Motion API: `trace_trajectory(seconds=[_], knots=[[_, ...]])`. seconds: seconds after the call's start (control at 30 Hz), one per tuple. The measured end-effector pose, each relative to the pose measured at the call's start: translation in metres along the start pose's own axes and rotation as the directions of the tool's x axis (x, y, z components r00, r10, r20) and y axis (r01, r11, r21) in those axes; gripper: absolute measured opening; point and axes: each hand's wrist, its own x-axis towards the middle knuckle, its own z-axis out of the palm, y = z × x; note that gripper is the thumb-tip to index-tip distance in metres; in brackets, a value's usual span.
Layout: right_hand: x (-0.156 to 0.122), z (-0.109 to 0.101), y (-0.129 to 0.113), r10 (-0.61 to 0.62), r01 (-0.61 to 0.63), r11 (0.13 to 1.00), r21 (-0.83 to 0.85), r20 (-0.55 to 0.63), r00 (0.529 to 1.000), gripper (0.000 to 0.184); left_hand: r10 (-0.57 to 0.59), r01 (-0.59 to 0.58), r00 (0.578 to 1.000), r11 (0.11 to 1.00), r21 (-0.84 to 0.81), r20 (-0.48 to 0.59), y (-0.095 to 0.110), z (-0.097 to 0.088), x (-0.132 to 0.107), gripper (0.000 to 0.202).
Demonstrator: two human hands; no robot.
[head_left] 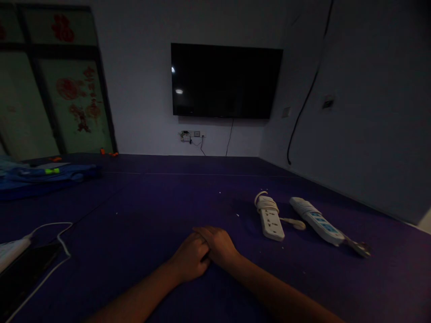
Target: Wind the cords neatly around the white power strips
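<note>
My left hand (192, 256) and my right hand (219, 246) are folded together low in the middle of the view, above or on the purple floor mat (161, 211). The right hand's fingers lie over the left hand. Both hands are closed, and no object shows in them. Off to the right lies a white power strip (272, 223), its cord wound round one end and its plug beside it. A second power strip (323, 226), with blue socket panels, sits further right, also wrapped in its cord; its plug points toward the lower right.
At the lower left are a white power strip (13, 251), a dark flat thing (30, 271) and a loose white cable (43, 280). Blue cloth (43, 177) lies behind them. A television (225, 80) hangs on the far wall; a black cable (308, 96) hangs at right.
</note>
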Motion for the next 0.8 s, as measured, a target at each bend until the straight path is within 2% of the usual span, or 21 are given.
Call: trace_trajectory(seconds=[0.2, 0.33, 0.4, 0.53, 0.8], knots=[[-0.002, 0.001, -0.001, -0.024, 0.026, 1.000, 0.014, -0.132, 0.991, 0.059, 0.025, -0.024, 1.000, 0.995, 0.096, -0.012, 0.004, -0.012, 0.001, 0.024], [-0.002, 0.000, -0.002, 0.049, -0.042, 0.999, 0.032, -0.267, 0.962, 0.065, -0.012, 0.026, 0.997, 0.984, 0.177, -0.080, 0.006, -0.024, 0.002, 0.027], [-0.001, 0.000, -0.001, 0.093, -0.083, 0.995, 0.046, -0.298, 0.950, 0.064, -0.024, 0.053, 0.991, 0.974, 0.221, -0.133, 0.005, -0.027, 0.001, 0.025], [0.000, 0.002, 0.000, 0.151, -0.138, 0.988, 0.067, -0.290, 0.945, 0.054, -0.020, 0.066, 0.985, 0.962, 0.267, -0.169, 0.001, -0.028, 0.001, 0.021], [0.000, 0.002, -0.004, 0.201, -0.187, 0.979, 0.081, -0.255, 0.946, 0.050, -0.069, 0.097, 0.992, 0.954, 0.285, -0.106, 0.005, -0.027, 0.001, 0.020]])
